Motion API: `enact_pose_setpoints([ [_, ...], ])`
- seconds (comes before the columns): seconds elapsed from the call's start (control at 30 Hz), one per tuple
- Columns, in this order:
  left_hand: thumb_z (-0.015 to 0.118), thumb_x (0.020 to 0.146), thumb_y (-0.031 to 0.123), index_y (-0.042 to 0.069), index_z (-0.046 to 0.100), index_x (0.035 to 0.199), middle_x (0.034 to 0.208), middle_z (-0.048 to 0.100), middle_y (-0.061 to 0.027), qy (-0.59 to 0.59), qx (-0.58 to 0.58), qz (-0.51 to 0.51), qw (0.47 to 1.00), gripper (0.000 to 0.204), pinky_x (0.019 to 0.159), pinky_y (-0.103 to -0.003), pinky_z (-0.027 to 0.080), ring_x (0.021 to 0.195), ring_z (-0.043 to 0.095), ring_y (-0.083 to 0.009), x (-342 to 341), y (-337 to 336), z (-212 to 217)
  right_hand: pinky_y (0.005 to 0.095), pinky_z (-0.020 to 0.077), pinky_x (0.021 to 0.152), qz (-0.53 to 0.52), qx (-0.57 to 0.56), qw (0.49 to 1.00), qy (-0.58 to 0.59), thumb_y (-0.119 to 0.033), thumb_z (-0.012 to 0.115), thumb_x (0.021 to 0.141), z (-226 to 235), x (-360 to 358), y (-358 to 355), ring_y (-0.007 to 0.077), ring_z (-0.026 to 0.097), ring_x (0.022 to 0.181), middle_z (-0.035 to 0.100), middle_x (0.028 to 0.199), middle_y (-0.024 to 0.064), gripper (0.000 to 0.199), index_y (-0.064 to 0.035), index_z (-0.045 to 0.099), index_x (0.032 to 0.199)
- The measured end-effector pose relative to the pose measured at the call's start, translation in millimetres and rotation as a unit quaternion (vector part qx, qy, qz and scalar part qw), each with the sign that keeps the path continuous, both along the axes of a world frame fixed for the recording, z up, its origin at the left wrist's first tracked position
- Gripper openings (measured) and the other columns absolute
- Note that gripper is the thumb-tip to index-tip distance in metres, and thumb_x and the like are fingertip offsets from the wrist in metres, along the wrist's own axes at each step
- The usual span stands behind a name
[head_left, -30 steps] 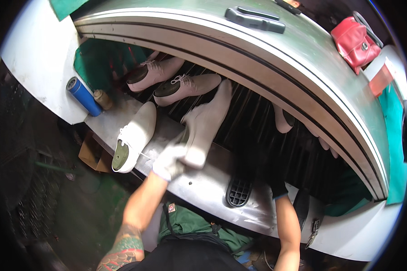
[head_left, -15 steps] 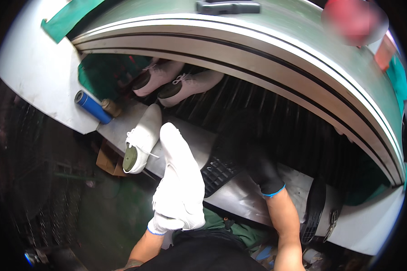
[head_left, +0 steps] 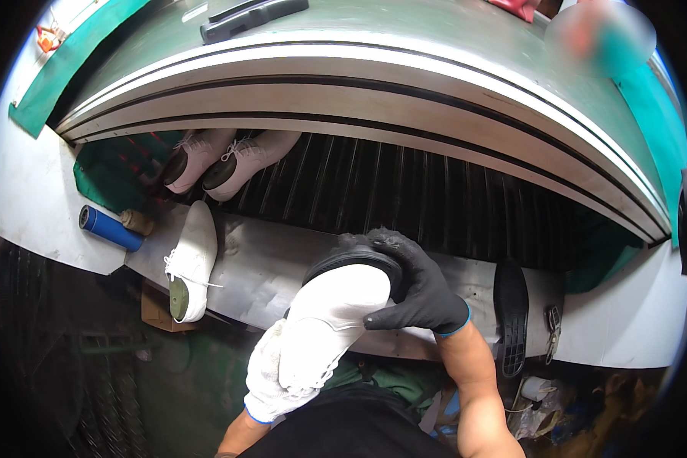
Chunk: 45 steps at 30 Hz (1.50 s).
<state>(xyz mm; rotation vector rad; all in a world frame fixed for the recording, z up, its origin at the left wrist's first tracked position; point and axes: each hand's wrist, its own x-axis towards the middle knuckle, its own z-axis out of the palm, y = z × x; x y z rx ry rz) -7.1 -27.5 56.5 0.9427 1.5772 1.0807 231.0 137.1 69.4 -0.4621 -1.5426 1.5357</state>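
Gripped one smooth, white, laced shoe [head_left: 336, 305] against one black sole [head_left: 351, 259] in half-curled hands [head_left: 418, 286]; counted three more shoes [head_left: 198, 248], one more sole [head_left: 511, 313].

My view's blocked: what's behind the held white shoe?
Behind the white shoe, a black sole shows past the toe, held by the right hand; shoe and hand cover the rest.

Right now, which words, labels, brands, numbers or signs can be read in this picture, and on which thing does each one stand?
None can be read.
Held white shoe and held black sole: no lettering that I can make out.
Blue cylinder: any print is too small to tell.
Upper-right patch: too blurred to read anything.
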Motion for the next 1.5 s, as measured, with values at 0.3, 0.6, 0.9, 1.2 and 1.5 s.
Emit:
enact_pose_setpoints([
  [0.3, 0.050, 0.106, 0.051, 0.001, 0.053, 0.140, 0.105, 0.072, -0.0242, -0.297, -0.072, 0.099, 0.947, 0.060, 0.062, -0.043, 0.059, 0.077, 0.072, -0.0374, -3.2, 2.2, -9.6, 0.0411, 0.0372, 0.124, 0.068, -0.012, 0.997, 0.042, -0.008, 0.095, 0.074, 4.4, -3.3, 6.9, 0.0237, 0.046, 0.147, 0.049, 0.160, 0.0129, 0.098, -0.0013, 0.043, 0.157],
  [0.6, 0.055, 0.104, 0.049, 0.002, 0.049, 0.145, 0.119, 0.071, -0.0229, -0.226, 0.009, 0.049, 0.973, 0.063, 0.071, -0.046, 0.062, 0.090, 0.074, -0.0366, -14.1, -4.1, -19.3, 0.0389, 0.0355, 0.125, 0.101, -0.034, 0.994, 0.017, -0.007, 0.094, 0.076, 13.2, -3.5, 7.3, 0.0215, 0.046, 0.147, 0.047, 0.162, 0.0122, 0.099, 0.0005, 0.041, 0.159],
  [0.9, 0.091, 0.069, 0.022, 0.003, 0.050, 0.145, 0.126, 0.069, -0.0142, 0.255, 0.126, -0.104, 0.953, 0.089, 0.098, -0.039, 0.056, 0.113, 0.069, -0.0287, -20.7, -15.1, -19.8, 0.0379, 0.0366, 0.123, 0.105, -0.066, 0.992, -0.028, -0.010, 0.094, 0.077, 22.0, -6.5, 3.3, 0.0185, 0.046, 0.145, 0.049, 0.160, 0.0116, 0.105, 0.0002, 0.034, 0.163],
  [1.2, 0.087, 0.071, 0.024, 0.002, 0.067, 0.130, 0.131, 0.070, -0.0157, -0.085, 0.195, -0.064, 0.975, 0.066, 0.101, -0.043, 0.052, 0.120, 0.068, -0.0335, -17.0, 0.6, 20.3, 0.0384, 0.0447, 0.116, 0.182, -0.107, 0.965, -0.153, -0.016, 0.096, 0.074, 45.8, -26.6, 3.7, 0.0193, 0.054, 0.135, 0.056, 0.152, 0.0148, 0.119, -0.0057, 0.024, 0.167],
  [1.5, 0.087, 0.065, 0.020, -0.003, 0.049, 0.149, 0.137, 0.065, -0.0255, -0.400, 0.069, 0.023, 0.914, 0.095, 0.108, -0.048, 0.055, 0.118, 0.070, -0.0387, -27.0, -6.2, -19.2, 0.0382, 0.0607, 0.092, -0.005, -0.092, 0.966, -0.242, -0.024, 0.077, 0.093, 17.9, -56.2, -61.8, 0.0296, 0.074, 0.114, 0.067, 0.137, 0.0232, 0.087, -0.0103, 0.032, 0.166],
])
